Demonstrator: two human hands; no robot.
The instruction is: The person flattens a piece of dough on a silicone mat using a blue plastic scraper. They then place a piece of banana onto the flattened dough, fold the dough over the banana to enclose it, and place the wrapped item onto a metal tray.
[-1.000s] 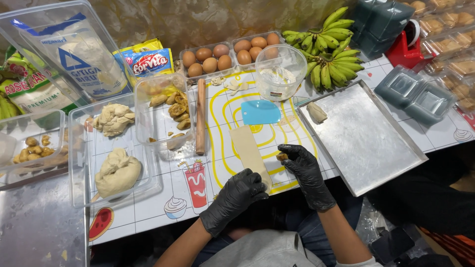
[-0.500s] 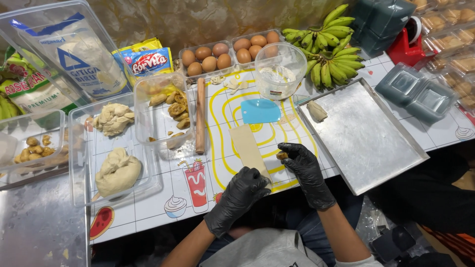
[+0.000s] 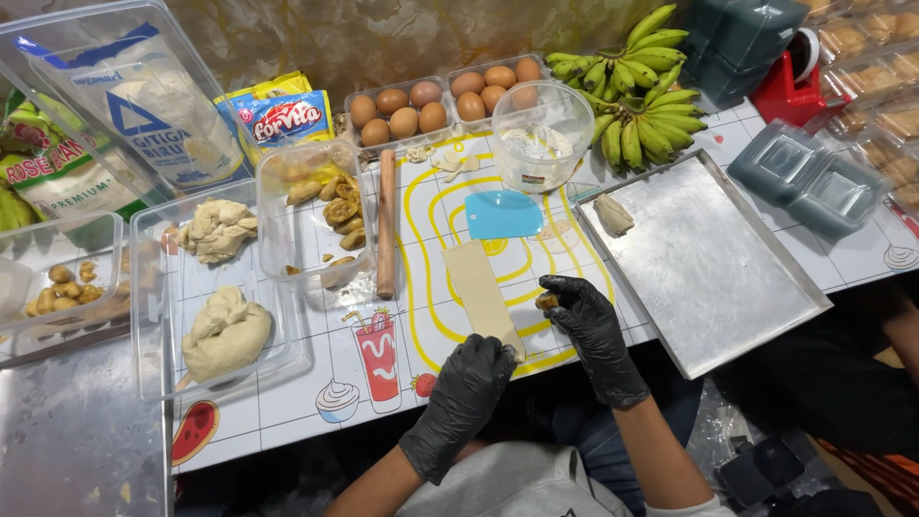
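Fingers of the left hand [image 3: 466, 388] press curled onto the near end of a flat dough strip [image 3: 481, 297] lying on the bench [image 3: 287, 393]; the right hand [image 3: 586, 321] pinches a small brown filling piece [image 3: 547, 302] just beside the strip. Rolling pin [image 3: 386, 236] flanks the left, metal tray [image 3: 704, 263] the right, with open mat between.

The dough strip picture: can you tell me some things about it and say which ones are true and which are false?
1. The left hand in a black glove presses the near end of the flat pale dough strip. True.
2. The right hand holds the wooden rolling pin. False: it holds a small brown piece of filling; the pin lies apart.
3. The light blue plastic scraper lies beyond the strip. True.
4. The silver metal tray is full of eggs. False: it holds one dough piece.
5. The green bananas lie behind the tray. True.
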